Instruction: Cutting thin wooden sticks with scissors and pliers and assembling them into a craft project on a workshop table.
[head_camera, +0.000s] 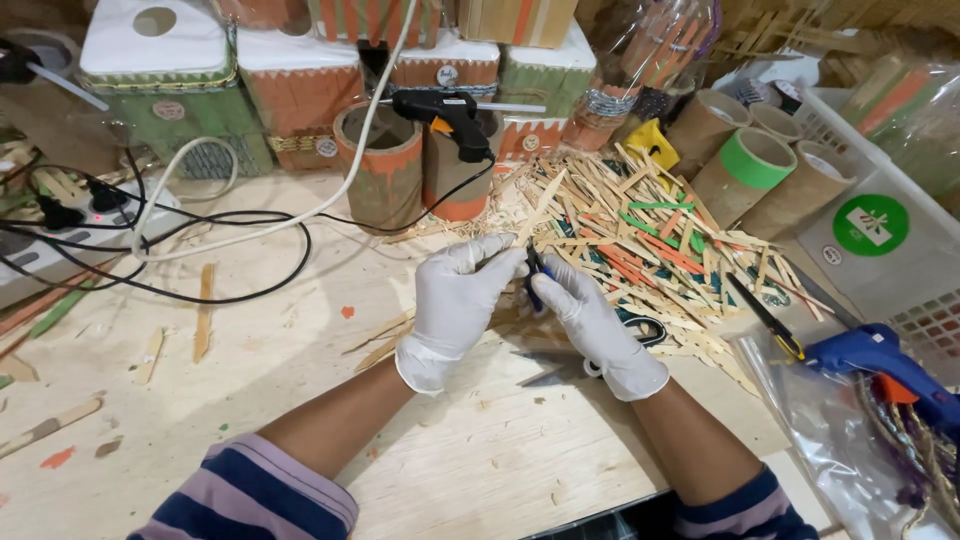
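Both hands wear white gloves and meet over the wooden worktop (480, 450). My left hand (455, 300) pinches the lower end of a thin pale wooden stick (541, 208) that slants up and to the right. My right hand (600, 330) grips dark scissors (533, 272), whose blades sit against the stick just above my left fingers. A dark handle loop (646, 328) shows behind the right palm. Whether the blades are closed on the stick is hidden by the fingers.
A heap of plain, green and orange sticks (650, 235) lies just beyond the hands. A black glue gun (450, 115) rests on decorated cardboard tubes (385, 165). At the right are a blue glue gun (880, 355), a utility knife (765, 315), more tubes (750, 165) and a white basket (900, 250). Cables and a power strip (80, 225) lie at the left.
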